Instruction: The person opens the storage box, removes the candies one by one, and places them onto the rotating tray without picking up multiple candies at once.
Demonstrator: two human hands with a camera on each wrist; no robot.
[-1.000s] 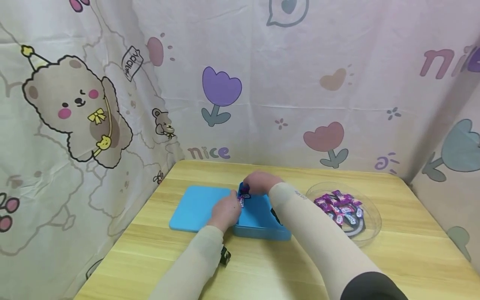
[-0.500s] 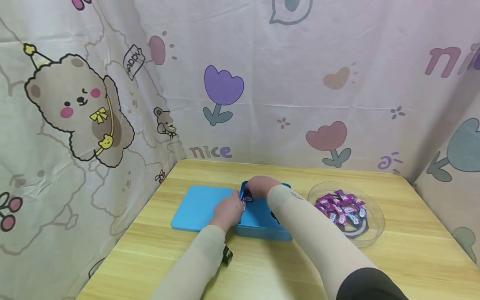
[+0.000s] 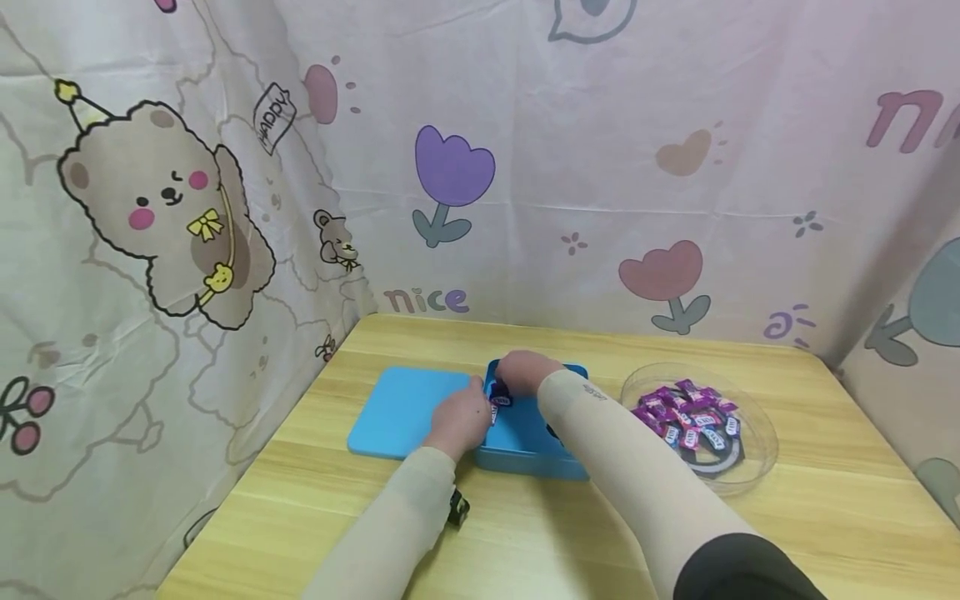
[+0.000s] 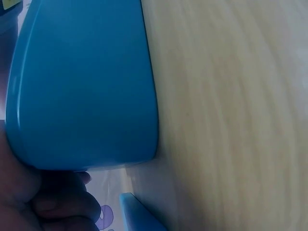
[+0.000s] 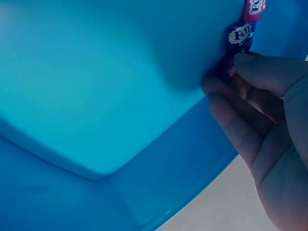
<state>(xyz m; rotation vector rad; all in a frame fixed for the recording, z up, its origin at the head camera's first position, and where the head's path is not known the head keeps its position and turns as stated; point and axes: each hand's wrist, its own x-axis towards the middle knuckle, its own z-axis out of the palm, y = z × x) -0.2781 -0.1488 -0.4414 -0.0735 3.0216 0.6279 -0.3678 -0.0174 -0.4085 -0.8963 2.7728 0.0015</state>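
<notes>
A blue open box stands mid-table in the head view. My left hand holds its left wall, with curled fingers outside below the rim in the left wrist view. Inside the far left corner, my right hand pinches a dark purple wrapped candy, mostly covered by the fingertips. Right beside it, along the left wall, lie a dark-wrapped candy and a pink-wrapped candy, both with white labels. The rest of the box floor is bare in the right wrist view.
Left of the box a flat light-blue lid lies on the wooden table. To the right, a clear round dish holds several purple and pink wrapped candies. A printed curtain hangs behind.
The head view has shifted a little, so the scene sits slightly further right. Both hands stay at the box, the right one still in its far left corner with the candy.
</notes>
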